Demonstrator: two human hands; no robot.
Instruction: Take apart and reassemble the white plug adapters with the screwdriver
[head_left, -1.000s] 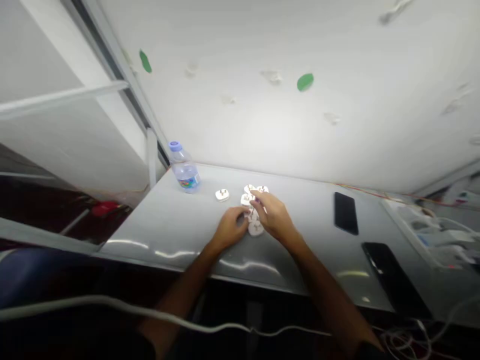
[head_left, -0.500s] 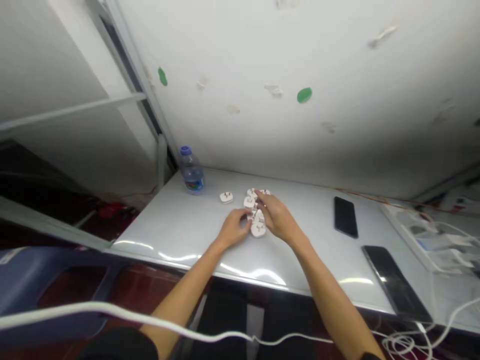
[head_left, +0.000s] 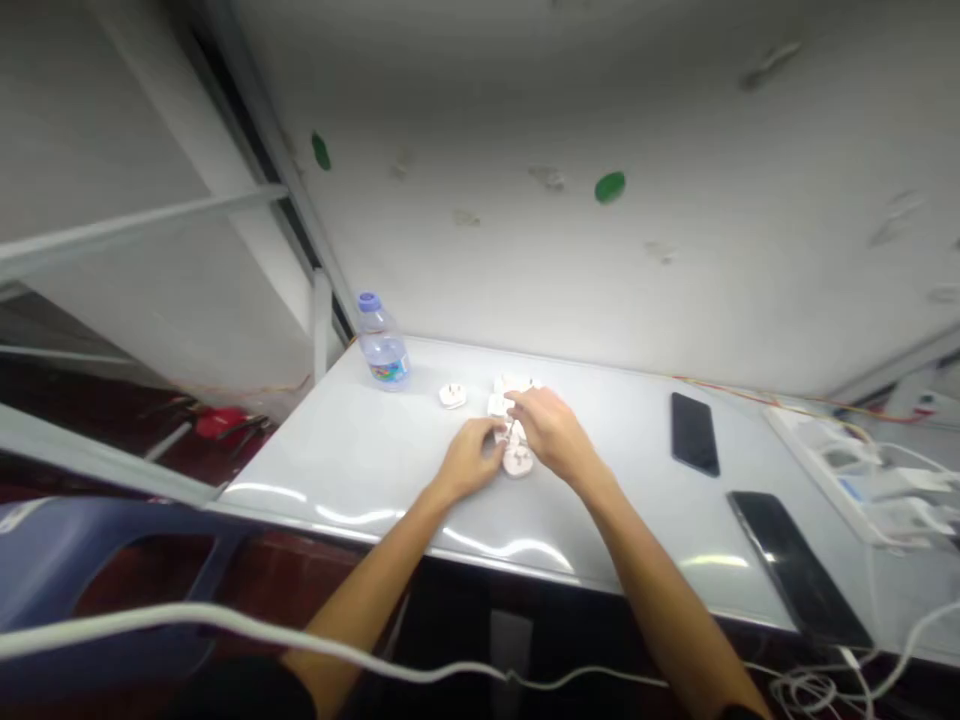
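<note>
Several white three-pin plugs lie bunched on the table between my two hands. My left hand [head_left: 471, 457] curls its thumb and index finger around a plug at the cluster's left side. From the right, my right hand [head_left: 553, 430] reaches over the cluster with fingers bent together at the plugs' pins; what sits between its fingertips is too small to make out. Closest to me in the group is a plug [head_left: 517, 461] with its pins up. Another plug [head_left: 452, 396] lies apart, to the left of the group, pins upward.
A clear plastic bottle [head_left: 385, 350] with a blue cap stands at the back left. On the right lie a black phone [head_left: 694, 434], a larger dark device [head_left: 795, 570] and a white power strip [head_left: 817, 470] with cables. A white cable [head_left: 420, 674] crosses in front of me.
My right hand's fingers have drawn in slightly and bent more over the cluster. My left hand has stayed nearly in place. The picture's brightness has shifted.
</note>
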